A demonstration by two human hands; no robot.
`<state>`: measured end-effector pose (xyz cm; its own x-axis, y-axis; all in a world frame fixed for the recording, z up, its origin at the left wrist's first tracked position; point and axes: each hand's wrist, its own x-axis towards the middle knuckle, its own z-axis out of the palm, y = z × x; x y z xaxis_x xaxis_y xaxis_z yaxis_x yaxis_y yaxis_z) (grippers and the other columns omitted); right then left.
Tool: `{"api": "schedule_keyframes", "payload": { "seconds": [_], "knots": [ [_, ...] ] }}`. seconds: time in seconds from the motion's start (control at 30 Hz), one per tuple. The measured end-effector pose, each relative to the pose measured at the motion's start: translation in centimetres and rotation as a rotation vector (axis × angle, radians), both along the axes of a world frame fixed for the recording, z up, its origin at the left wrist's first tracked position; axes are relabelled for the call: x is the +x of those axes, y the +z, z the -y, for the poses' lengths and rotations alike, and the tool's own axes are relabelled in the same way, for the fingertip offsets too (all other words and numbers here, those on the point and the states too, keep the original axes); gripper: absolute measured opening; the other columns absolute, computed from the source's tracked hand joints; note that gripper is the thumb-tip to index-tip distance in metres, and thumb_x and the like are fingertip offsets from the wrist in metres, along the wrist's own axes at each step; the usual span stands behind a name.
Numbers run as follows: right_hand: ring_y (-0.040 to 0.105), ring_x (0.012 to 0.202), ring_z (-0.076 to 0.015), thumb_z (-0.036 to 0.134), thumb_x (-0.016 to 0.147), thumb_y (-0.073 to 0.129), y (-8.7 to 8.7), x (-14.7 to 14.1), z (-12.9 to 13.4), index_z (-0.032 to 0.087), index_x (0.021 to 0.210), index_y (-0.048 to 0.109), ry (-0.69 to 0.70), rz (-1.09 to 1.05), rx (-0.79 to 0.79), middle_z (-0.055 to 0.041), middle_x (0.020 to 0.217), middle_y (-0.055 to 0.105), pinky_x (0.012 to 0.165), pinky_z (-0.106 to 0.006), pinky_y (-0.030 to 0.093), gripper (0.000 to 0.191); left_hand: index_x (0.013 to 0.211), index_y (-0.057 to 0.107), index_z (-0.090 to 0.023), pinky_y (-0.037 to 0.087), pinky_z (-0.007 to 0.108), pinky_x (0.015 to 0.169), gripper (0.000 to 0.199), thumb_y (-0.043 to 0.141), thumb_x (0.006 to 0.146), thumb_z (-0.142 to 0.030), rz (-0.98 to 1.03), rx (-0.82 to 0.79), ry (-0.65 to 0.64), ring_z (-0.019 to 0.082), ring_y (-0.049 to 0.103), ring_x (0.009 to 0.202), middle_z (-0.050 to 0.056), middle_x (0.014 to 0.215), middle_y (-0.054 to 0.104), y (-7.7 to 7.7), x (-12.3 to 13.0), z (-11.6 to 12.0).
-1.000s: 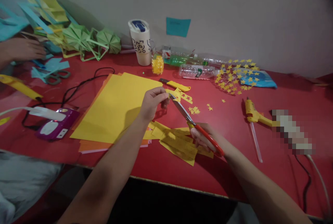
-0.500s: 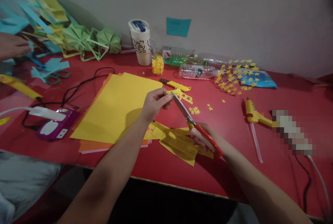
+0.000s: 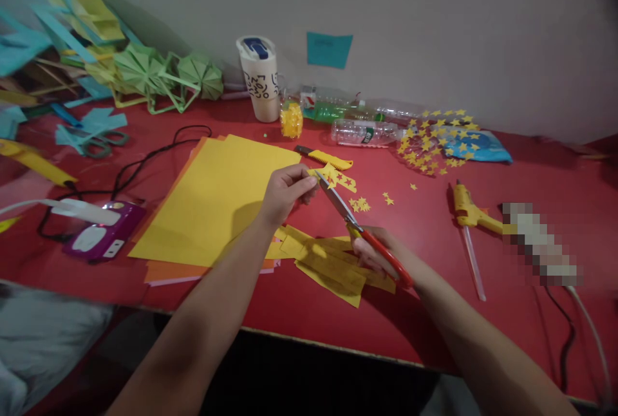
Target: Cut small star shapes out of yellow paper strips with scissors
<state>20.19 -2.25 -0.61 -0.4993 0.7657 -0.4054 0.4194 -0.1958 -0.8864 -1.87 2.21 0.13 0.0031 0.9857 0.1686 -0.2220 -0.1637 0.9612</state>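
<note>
My left hand is closed in a pinch on a small piece of yellow paper, mostly hidden by the fingers. My right hand grips red-handled scissors, whose blades point up and left and meet the paper at my left fingertips. Just beyond the blades lies a yellow strip with star-shaped holes. Several small yellow stars lie on the red table right of the scissors. Beneath my hands are yellow paper strips, and left of them a stack of yellow sheets.
A yellow cutter, a tumbler and plastic bottles stand or lie toward the wall. On the right is a yellow glue gun; on the left, a purple power strip, cables, grey scissors and green paper shapes.
Another person's hand at the far left has gone out of view. The whole picture has shifted slightly left; my hands and the scissors stay almost the same.
</note>
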Motion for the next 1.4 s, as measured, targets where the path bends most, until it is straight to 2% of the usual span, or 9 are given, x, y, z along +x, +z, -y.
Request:
{"api": "schedule_keyframes", "payload": {
  "seconds": [0.2, 0.37, 0.57, 0.77, 0.93, 1.1, 1.4],
  "knots": [
    [0.036, 0.038, -0.0066, 0.078, 0.073, 0.062, -0.07, 0.03, -0.06, 0.023, 0.067, 0.044, -0.009, 0.008, -0.02, 0.008, 0.049, 0.039, 0.038, -0.021, 0.032, 0.058, 0.05, 0.055, -0.018, 0.036, 0.02, 0.036, 0.022, 0.071, 0.059, -0.03, 0.026, -0.063, 0.009, 0.005, 0.042, 0.035, -0.003, 0.043, 0.054, 0.27, 0.09, 0.08],
    [0.045, 0.044, -0.0089, 0.082, 0.068, 0.064, 0.16, 0.05, -0.11, 0.022, 0.066, 0.045, -0.003, 0.016, 0.004, 0.0048, 0.054, 0.046, 0.04, -0.021, 0.035, 0.062, 0.048, 0.055, -0.018, 0.034, 0.018, 0.034, 0.02, 0.07, 0.056, -0.028, 0.049, -0.104, 0.013, 0.004, 0.043, 0.034, -0.003, 0.042, 0.054, 0.6, 0.12, 0.21],
    [0.044, 0.043, -0.0081, 0.08, 0.07, 0.064, 0.24, 0.13, -0.13, 0.022, 0.066, 0.043, 0.033, -0.013, 0.001, 0.006, 0.053, 0.044, 0.046, -0.024, 0.044, 0.061, 0.047, 0.056, -0.017, 0.033, 0.017, 0.032, 0.017, 0.069, 0.053, -0.027, 0.073, -0.158, 0.003, 0.004, 0.042, 0.032, -0.004, 0.04, 0.054, 0.83, 0.06, 0.27],
    [0.05, 0.046, -0.0114, 0.078, 0.07, 0.064, 0.19, 0.04, 0.1, 0.022, 0.069, 0.047, -0.02, 0.03, -0.017, 0.0033, 0.055, 0.047, 0.035, -0.019, 0.03, 0.058, 0.046, 0.055, -0.018, 0.032, 0.016, 0.032, 0.017, 0.068, 0.054, -0.026, 0.088, -0.153, -0.004, 0.004, 0.042, 0.032, -0.004, 0.04, 0.053, 0.76, 0.03, 0.23],
    [0.054, 0.048, -0.0116, 0.079, 0.065, 0.066, 0.31, -0.16, 0.18, 0.022, 0.065, 0.045, -0.046, 0.039, -0.007, 0.0031, 0.056, 0.046, 0.035, -0.019, 0.032, 0.061, 0.047, 0.055, -0.018, 0.031, 0.017, 0.032, 0.018, 0.068, 0.055, -0.026, 0.082, -0.143, -0.009, 0.004, 0.042, 0.032, -0.003, 0.041, 0.053, 0.57, 0.06, 0.16],
    [0.038, 0.036, -0.007, 0.079, 0.07, 0.063, -0.07, -0.31, 0.27, 0.022, 0.068, 0.046, -0.051, 0.023, -0.043, 0.0078, 0.049, 0.039, 0.034, -0.021, 0.033, 0.059, 0.05, 0.056, -0.018, 0.037, 0.019, 0.036, 0.019, 0.069, 0.06, -0.028, 0.075, -0.065, -0.013, 0.004, 0.044, 0.035, -0.004, 0.043, 0.054, 0.05, 0.11, 0.0],
    [0.033, 0.035, -0.0057, 0.081, 0.071, 0.06, -0.22, -0.49, 0.78, 0.022, 0.07, 0.046, -0.061, -0.009, -0.029, 0.009, 0.048, 0.037, 0.033, -0.02, 0.031, 0.06, 0.053, 0.057, -0.018, 0.039, 0.02, 0.04, 0.02, 0.067, 0.066, -0.029, 0.01, 0.009, -0.019, 0.005, 0.045, 0.039, -0.003, 0.047, 0.053, 0.01, 0.02, 0.05]
  ]
}}
